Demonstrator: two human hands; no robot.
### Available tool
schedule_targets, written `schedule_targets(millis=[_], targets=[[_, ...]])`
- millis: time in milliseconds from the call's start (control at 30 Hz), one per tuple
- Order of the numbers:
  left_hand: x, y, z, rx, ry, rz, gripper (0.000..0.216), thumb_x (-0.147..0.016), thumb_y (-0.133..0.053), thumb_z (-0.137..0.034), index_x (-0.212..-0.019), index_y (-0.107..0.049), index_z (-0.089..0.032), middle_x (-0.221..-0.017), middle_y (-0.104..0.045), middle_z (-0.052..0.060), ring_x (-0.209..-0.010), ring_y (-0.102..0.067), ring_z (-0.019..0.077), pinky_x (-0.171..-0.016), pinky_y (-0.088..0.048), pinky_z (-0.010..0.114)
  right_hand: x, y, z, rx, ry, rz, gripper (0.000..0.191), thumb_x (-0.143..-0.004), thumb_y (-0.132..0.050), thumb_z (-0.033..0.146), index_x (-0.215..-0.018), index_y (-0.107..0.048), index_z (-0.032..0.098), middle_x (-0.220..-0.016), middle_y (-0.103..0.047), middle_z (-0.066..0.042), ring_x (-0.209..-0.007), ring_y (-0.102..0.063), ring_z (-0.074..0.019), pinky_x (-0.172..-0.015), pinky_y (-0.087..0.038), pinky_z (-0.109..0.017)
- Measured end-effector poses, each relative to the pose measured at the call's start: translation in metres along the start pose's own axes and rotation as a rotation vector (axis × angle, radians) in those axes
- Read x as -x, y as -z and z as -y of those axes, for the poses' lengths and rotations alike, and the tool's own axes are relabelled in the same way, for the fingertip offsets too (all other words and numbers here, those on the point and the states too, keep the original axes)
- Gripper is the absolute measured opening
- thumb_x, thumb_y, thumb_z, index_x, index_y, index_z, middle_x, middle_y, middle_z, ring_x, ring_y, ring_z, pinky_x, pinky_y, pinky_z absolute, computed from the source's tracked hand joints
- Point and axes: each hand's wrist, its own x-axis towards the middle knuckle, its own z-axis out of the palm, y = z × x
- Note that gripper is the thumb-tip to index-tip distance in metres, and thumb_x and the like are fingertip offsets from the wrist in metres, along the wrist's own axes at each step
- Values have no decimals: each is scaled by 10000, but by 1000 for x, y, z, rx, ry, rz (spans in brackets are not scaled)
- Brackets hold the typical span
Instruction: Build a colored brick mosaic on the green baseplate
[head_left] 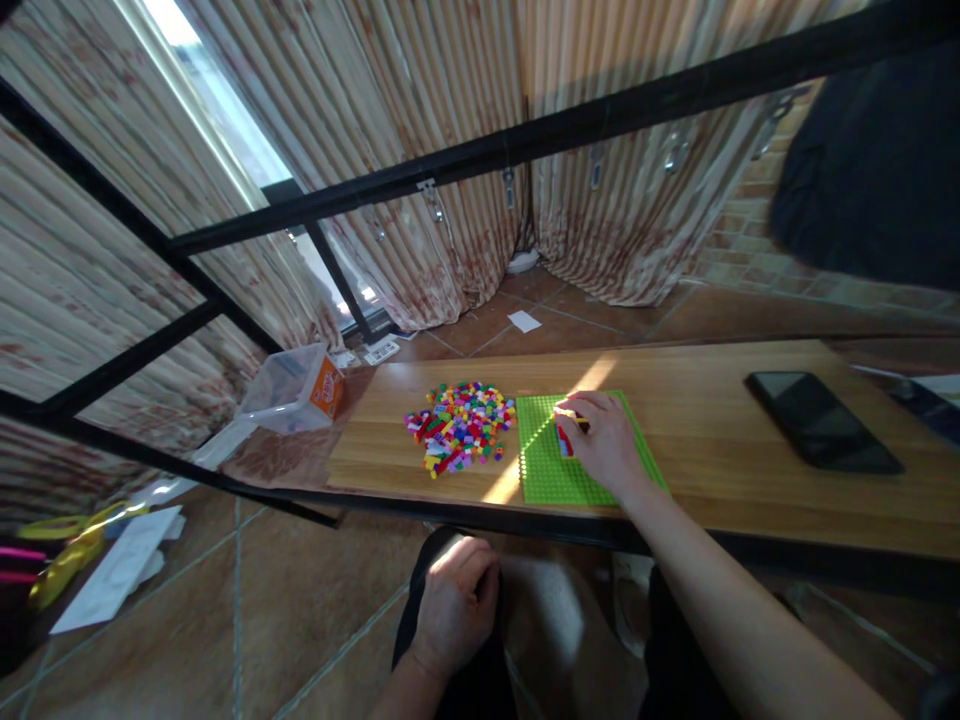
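On the green studded baseplate, my right hand is bent down with its fingertips pinched together. A small yellow toy brick shows at those fingers, partly covered by them. Just below the fingertips, a short row of red and other coloured bricks sits on the plate, its far end hidden by the hand. My left hand rests on my left knee, curled into a loose fist with nothing visible in it. Left of the baseplate lies a pile of small, many-coloured toy bricks.
The wooden table carries a black tablet or phone at the right. Beyond its left end stands a clear plastic box with an orange label. A dark metal rail crosses before the curtains. Papers lie at lower left.
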Motion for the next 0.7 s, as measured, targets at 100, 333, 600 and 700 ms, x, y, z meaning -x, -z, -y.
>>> schedule_targets(millis=[100, 333, 600, 700], targets=[[0, -1, 0, 6, 1, 19, 167, -886, -510, -123, -874, -657, -202, -896, -675, 40, -832, -633, 165, -745, -528, 287, 8, -10, 28, -80, 129, 98, 187, -911, -554, 263, -930, -735, 224, -983, -695, -76, -952, -582, -245, -892, -449, -403], [3, 0, 1, 15, -6, 16, 170, -878, -517, -108, -906, -658, -199, -916, -675, 50, -859, -640, 171, -763, -533, 288, 14, -40, 69, -56, 272, 332, 226, -942, -530, 240, -906, -752, 221, -939, -685, -79, -917, -560, -223, -838, -423, -361], [3, 1, 2, 8, -1, -1, 167, -887, -505, -119, -861, -654, -191, -865, -666, 54, -809, -637, 172, -710, -532, 281, 19, -63, 77, 12, 309, 321, 223, -939, -550, 280, -859, -742, 199, -925, -642, -89, -932, -512, -227, -761, -389, -334], [2, 2, 2, 6, 2, 1, 176, -897, -496, -127, -849, -652, -193, -846, -662, 54, -791, -634, 170, -697, -533, 277, 20, -67, 80, 41, 315, 331, 229, -940, -543, 254, -826, -731, 189, -891, -634, -87, -904, -502, -220, -759, -383, -336]])
